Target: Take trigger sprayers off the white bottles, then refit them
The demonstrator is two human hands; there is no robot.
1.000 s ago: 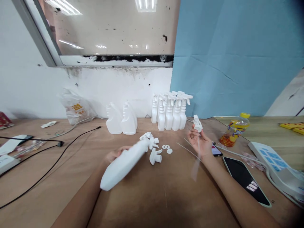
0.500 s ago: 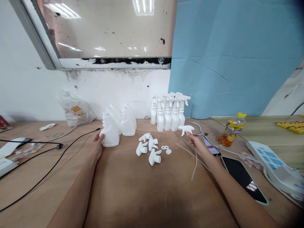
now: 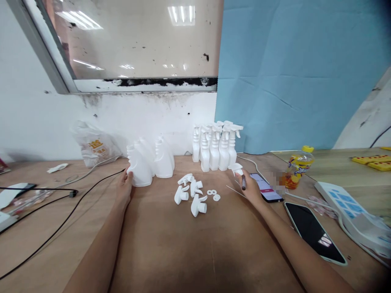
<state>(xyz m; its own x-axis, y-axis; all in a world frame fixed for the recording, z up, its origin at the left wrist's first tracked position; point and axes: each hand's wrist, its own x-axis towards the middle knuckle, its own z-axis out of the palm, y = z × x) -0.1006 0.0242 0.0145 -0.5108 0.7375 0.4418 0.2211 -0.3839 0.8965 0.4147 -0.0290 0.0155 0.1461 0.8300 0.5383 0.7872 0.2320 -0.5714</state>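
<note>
My left hand grips the side of a white bottle without a top, which stands upright at the front of several like it. My right hand holds a white spray head, with a dark, pen-like piece also between the fingers. Between my hands, several loose spray heads lie on the brown table. Small white rings are just right of them. Behind, several white bottles with spray heads fitted stand close together.
At right are two phones, a drink bottle and a power strip. A thin tube lies near my right hand. Black cables and a plastic bag are at left.
My right hand has turned, bringing the dark piece in front of the fingers and the spray head slightly left. Less of the thin tubes shows. My left hand stays on the bottle.
</note>
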